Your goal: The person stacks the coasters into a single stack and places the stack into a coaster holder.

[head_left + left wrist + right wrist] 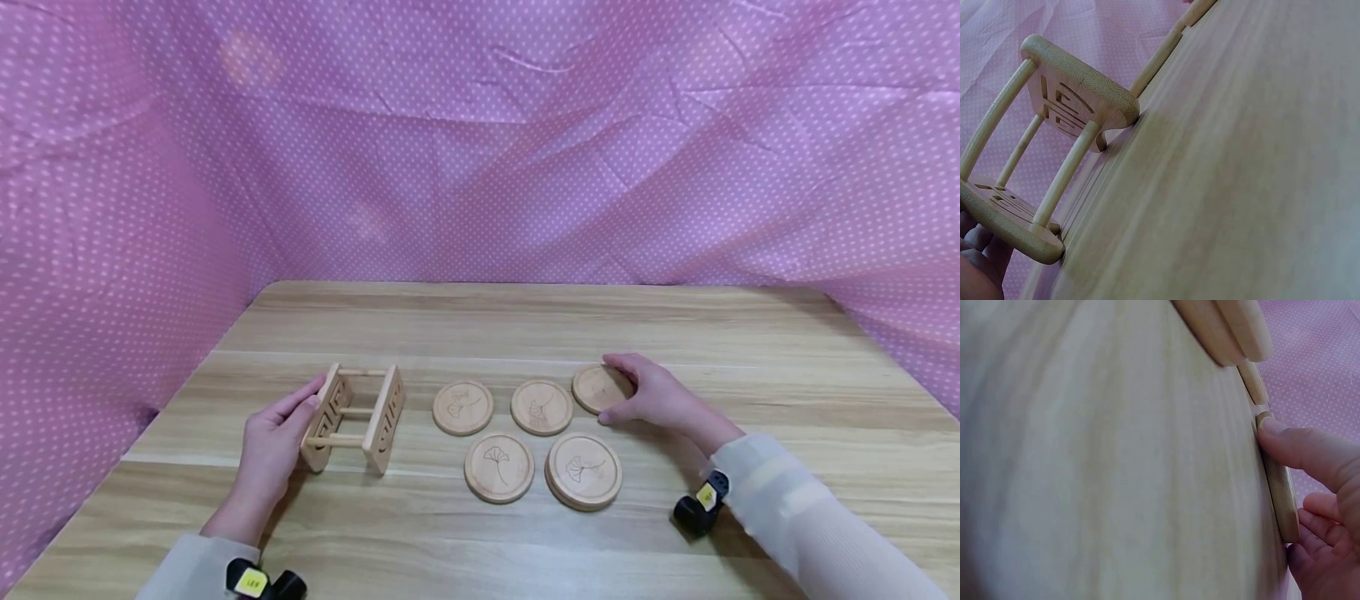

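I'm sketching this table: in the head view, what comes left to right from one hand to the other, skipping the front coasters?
Left hand, wooden rack, left back coaster, middle back coaster, right back coaster, right hand.

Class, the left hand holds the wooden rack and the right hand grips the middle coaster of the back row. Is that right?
The head view shows the right hand gripping that row's rightmost coaster, not the middle one; the left hand holds the wooden rack.

On the table (420,550), left of centre, my left hand (272,446) holds the coaster rack (356,412). Mid-frame, a back row of three coasters (542,408), its rightmost between my right hand's (651,396) fingers, lies behind a front coaster (498,468) and coaster stack (583,471).
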Demonstrator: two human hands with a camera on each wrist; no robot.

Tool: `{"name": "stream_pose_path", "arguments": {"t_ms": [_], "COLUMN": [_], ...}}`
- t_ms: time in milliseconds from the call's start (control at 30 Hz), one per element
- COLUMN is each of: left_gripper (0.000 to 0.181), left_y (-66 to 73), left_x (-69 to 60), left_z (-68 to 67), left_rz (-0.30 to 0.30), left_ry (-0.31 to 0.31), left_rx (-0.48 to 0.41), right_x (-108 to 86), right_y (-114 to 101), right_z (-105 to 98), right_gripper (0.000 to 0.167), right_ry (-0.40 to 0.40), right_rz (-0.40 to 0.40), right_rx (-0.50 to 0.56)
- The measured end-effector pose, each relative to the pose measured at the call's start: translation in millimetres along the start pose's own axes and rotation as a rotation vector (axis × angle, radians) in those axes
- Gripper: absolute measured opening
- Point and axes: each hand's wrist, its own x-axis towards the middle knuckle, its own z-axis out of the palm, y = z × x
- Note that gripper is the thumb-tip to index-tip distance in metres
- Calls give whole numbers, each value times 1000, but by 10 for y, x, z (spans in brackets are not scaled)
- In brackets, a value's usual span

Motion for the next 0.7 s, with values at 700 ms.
{"name": "stream_pose_path", "arguments": {"t_ms": [700], "left_gripper": [39], "left_y": [17], "left_x": [-12], "left_z": [11], "left_rz": [-16], "left_ry": [8], "left_rx": [-9], "right_x": [-7], "right_y": [-17], "right_z": [0], "right_gripper": [93], "right_ry": [15], "right_rz": [13], "right_rx": [-13]}}
